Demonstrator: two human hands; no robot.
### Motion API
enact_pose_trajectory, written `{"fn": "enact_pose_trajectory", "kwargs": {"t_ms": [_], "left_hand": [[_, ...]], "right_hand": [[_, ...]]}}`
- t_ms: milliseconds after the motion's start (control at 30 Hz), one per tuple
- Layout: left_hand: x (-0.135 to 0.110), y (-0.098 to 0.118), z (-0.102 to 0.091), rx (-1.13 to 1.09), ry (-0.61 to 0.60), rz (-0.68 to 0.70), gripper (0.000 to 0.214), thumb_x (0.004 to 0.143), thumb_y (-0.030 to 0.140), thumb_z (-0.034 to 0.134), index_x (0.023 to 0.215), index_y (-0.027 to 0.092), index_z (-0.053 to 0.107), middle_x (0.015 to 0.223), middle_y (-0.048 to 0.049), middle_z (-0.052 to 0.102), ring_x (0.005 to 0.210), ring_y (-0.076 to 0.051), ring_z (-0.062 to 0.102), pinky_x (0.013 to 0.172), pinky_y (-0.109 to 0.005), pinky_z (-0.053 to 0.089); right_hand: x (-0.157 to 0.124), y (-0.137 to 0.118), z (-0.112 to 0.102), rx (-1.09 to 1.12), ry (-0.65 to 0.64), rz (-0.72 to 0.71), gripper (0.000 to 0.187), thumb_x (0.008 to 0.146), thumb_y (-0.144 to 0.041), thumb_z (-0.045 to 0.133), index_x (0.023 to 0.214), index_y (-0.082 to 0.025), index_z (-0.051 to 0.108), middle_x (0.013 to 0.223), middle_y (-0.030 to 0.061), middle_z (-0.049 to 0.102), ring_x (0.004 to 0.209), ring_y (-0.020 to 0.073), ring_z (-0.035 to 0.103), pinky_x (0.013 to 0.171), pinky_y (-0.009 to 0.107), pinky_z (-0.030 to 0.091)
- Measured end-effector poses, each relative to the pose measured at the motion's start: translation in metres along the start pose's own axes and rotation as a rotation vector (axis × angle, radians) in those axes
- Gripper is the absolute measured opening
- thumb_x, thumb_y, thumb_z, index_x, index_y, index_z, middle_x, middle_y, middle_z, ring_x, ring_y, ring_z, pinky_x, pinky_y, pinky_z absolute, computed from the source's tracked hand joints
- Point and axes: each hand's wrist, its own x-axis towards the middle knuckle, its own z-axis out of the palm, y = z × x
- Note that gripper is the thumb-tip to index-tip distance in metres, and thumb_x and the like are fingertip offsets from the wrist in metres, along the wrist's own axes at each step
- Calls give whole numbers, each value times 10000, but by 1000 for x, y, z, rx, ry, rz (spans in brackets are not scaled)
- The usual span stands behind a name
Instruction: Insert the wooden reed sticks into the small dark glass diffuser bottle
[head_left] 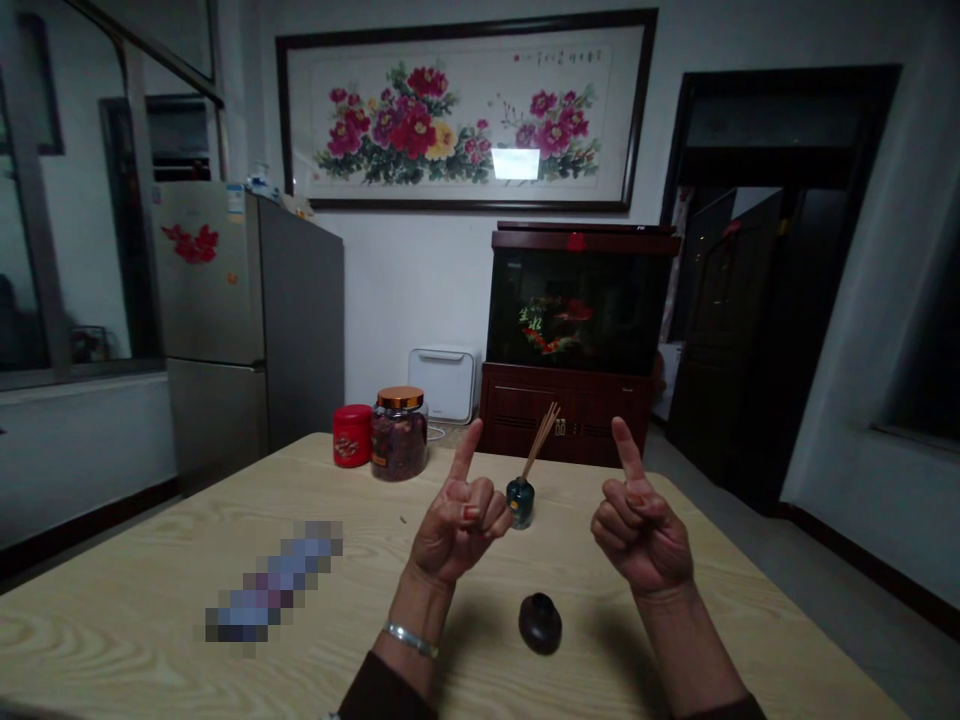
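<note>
My left hand (456, 525) is raised above the wooden table (150, 620), palm toward me, index finger pointing up and the other fingers curled into the palm; nothing is in it. My right hand (639, 528) is held the same way, index finger up, other fingers folded, holding nothing. Between the two hands, farther back on the table, stands a small dark green bottle (520, 502) with several thin sticks in it. A small dark round pot (540, 622) sits on the table below and between my wrists. A silver bangle is on my left wrist.
A glass jar with a copper lid (399, 434) and a red tin (352, 436) stand at the table's far edge. A blurred-out oblong patch (274, 582) lies on the left. Behind are a grey fridge (247, 320), a fish tank on a cabinet (577, 320) and a dark doorway on the right.
</note>
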Motion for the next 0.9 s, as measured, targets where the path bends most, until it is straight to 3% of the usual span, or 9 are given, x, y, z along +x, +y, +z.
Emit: {"fn": "enact_pose_trajectory", "kwargs": {"t_ms": [133, 200, 333, 433, 533, 633, 700, 767, 900], "left_hand": [[2, 1, -5, 21, 11, -22, 937, 709, 145, 694, 1522, 302, 255, 532, 103, 314, 480, -73, 250, 520, -211, 279], [4, -1, -17, 53, 82, -45, 841, 734, 187, 701, 1488, 270, 340, 593, 83, 409, 516, -71, 344, 562, -219, 334], [5, -23, -63, 321, 361, -172, 599, 746, 268, 733, 1310, 200, 541, 967, -41, 603, 819, -128, 576, 729, -256, 432], [0, -55, -108, 633, 537, -314, 587, 685, 312, 777, 1221, 179, 579, 1147, -114, 601, 1027, -224, 597, 846, -336, 460], [-9, -90, -145, 835, 574, -325, 687, 610, 232, 805, 1241, 179, 538, 1253, -162, 562, 1198, -294, 528, 965, -420, 445], [-16, -114, -168, 960, 590, -317, 743, 644, 163, 757, 1322, 231, 462, 1398, -157, 473, 1306, -302, 448, 1036, -470, 407], [-18, -122, -178, 1018, 578, -303, 771, 672, 140, 726, 1369, 236, 411, 1444, -154, 430, 1335, -298, 423, 1064, -479, 385], [-20, -125, -183, 1072, 563, -292, 792, 680, 138, 720, 1393, 216, 383, 1447, -162, 422, 1337, -298, 424, 1075, -472, 380], [-21, -126, -184, 1166, 533, -266, 818, 686, 200, 743, 1414, 179, 369, 1458, -181, 403, 1340, -311, 421, 1088, -457, 374]], "right_hand": [[-1, -1, -5, -67, 22, 6, 759, 766, -292, 641, 1463, -415, 367, 562, -111, 196, 450, 80, 56, 387, 182, 150], [1, 4, -16, -76, 53, 25, 661, 787, -359, 646, 1418, -367, 449, 570, -101, 237, 450, 80, 113, 398, 188, 178], [16, 36, -63, -276, 239, 169, 436, 795, -437, 649, 1193, -259, 626, 706, -19, 515, 549, 101, 440, 481, 213, 323], [34, 80, -106, -646, 420, 330, 437, 755, -454, 674, 1142, -257, 623, 1043, 85, 654, 906, 214, 629, 656, 289, 445], [57, 128, -138, -896, 422, 367, 660, 648, -461, 738, 1246, -266, 537, 1283, 138, 581, 1137, 278, 584, 819, 393, 473], [79, 165, -155, -1008, 396, 302, 879, 509, -426, 805, 1297, -221, 472, 1277, 143, 567, 1177, 292, 552, 923, 420, 447], [90, 181, -161, -1043, 360, 266, 831, 511, -422, 802, 1254, -217, 492, 1175, 100, 616, 1103, 275, 579, 942, 422, 437], [96, 190, -163, -1082, 321, 242, 666, 564, -425, 776, 1155, -222, 545, 1047, 58, 650, 998, 258, 602, 927, 428, 442], [87, 191, -159, -1156, 294, 211, 472, 632, -398, 747, 1037, -220, 581, 957, 41, 654, 908, 247, 603, 904, 432, 445]]}}
